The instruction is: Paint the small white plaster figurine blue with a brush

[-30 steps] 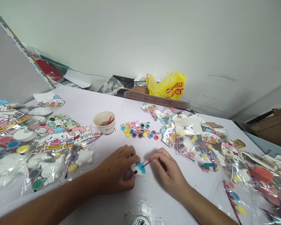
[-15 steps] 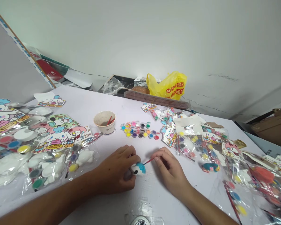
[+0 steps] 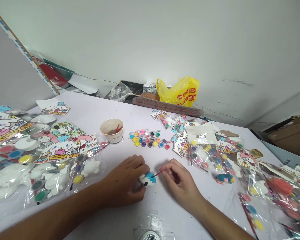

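Note:
My left hand (image 3: 125, 178) rests on the white table (image 3: 95, 110), fingers closed around a small white figurine (image 3: 147, 179) that carries a patch of blue paint. My right hand (image 3: 178, 180) pinches a thin red paintbrush (image 3: 159, 173), whose tip touches the blue patch on the figurine. Both forearms lie on the table near its front edge. Just behind the hands sits a cluster of small paint pots (image 3: 150, 138) in many colours.
A paper cup (image 3: 112, 130) with water and brushes stands behind my left hand. Plastic bags with white figurines, paint pots and cartoon cards (image 3: 40, 156) cover the left side, and similar bags (image 3: 215, 153) the right. A yellow plastic bag (image 3: 178, 90) lies by the wall.
The brush tip has shifted slightly on the figurine's blue patch. Both hands stay almost where they were.

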`<state>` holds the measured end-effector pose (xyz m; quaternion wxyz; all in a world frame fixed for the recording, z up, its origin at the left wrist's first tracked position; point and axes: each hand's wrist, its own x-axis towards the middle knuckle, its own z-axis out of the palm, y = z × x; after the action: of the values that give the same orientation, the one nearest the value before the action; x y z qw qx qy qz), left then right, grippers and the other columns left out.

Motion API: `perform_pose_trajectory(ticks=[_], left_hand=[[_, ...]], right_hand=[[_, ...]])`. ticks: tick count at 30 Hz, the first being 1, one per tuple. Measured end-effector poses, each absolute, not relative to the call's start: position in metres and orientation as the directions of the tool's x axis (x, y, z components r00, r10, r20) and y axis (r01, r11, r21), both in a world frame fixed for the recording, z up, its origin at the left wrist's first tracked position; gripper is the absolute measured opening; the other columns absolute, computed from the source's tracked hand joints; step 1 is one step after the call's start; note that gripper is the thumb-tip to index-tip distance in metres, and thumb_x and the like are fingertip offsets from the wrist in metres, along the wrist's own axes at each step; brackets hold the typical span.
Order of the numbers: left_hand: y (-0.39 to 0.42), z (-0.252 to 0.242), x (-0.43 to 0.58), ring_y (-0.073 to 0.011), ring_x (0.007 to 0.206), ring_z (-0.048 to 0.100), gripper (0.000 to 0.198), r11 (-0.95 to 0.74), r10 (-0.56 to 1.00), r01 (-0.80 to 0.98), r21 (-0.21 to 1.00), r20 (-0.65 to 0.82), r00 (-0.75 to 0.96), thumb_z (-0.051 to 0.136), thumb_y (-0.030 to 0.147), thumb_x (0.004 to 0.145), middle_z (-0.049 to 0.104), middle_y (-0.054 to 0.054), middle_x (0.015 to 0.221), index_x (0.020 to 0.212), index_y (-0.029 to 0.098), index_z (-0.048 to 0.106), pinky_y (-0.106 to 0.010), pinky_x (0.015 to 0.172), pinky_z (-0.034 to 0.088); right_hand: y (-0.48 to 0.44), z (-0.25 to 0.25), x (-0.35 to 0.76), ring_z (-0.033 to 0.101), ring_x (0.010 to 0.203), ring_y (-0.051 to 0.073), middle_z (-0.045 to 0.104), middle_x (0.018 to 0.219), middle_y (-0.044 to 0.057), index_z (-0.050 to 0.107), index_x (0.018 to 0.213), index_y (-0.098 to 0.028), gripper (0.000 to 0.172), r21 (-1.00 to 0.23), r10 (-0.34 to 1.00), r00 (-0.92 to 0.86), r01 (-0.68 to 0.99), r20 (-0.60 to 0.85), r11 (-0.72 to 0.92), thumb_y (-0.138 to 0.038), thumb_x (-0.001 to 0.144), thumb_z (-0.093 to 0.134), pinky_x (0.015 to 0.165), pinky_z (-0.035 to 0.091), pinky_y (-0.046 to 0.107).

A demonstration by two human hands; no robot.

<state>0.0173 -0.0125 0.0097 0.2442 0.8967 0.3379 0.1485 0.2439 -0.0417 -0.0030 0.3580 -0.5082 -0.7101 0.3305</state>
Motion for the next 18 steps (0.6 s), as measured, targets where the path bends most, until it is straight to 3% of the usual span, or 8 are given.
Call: perform_pose_trajectory(ticks=[9, 15, 18], left_hand=[[-0.0106, 0.0052, 0.0172, -0.0231, 0.088, 0.046, 0.023, -0.61, 0.724, 0.586, 0.533, 0.072, 0.686, 0.063, 0.022, 0.077, 0.053, -0.004, 0.096, 0.095, 0.021, 0.049, -0.035, 0.077, 0.037], [-0.0108, 0.005, 0.0175, -0.0226, 0.085, 0.046, 0.023, -0.599, 0.73, 0.604, 0.526, 0.05, 0.682, 0.064, 0.024, 0.077, 0.054, -0.004, 0.093, 0.093, 0.02, 0.048, -0.034, 0.076, 0.036], [-0.0115, 0.0043, 0.0171, -0.0225, 0.084, 0.046, 0.022, -0.597, 0.731, 0.605, 0.527, 0.047, 0.68, 0.064, 0.025, 0.078, 0.054, -0.004, 0.093, 0.093, 0.02, 0.048, -0.034, 0.074, 0.035]], right_hand=[[-0.0443, -0.0065, 0.2417, 0.041, 0.054, 0.013, 0.049, 0.058, -0.002, 0.073, 0.089, -0.017, 0.032, -0.89, 0.994, -0.102, 0.446, 0.049, 0.09, -0.043, 0.093, 0.055, 0.053, 0.036, 0.025], [-0.0466, -0.0084, 0.2407, 0.035, 0.052, 0.012, 0.039, 0.054, -0.004, 0.075, 0.089, -0.018, 0.035, -0.877, 0.994, -0.102, 0.474, 0.034, 0.079, -0.045, 0.093, 0.054, 0.05, 0.031, 0.024], [-0.0467, -0.0086, 0.2407, 0.037, 0.053, 0.012, 0.044, 0.056, -0.003, 0.076, 0.09, -0.018, 0.034, -0.878, 0.994, -0.101, 0.472, 0.038, 0.082, -0.045, 0.093, 0.054, 0.051, 0.033, 0.024]])
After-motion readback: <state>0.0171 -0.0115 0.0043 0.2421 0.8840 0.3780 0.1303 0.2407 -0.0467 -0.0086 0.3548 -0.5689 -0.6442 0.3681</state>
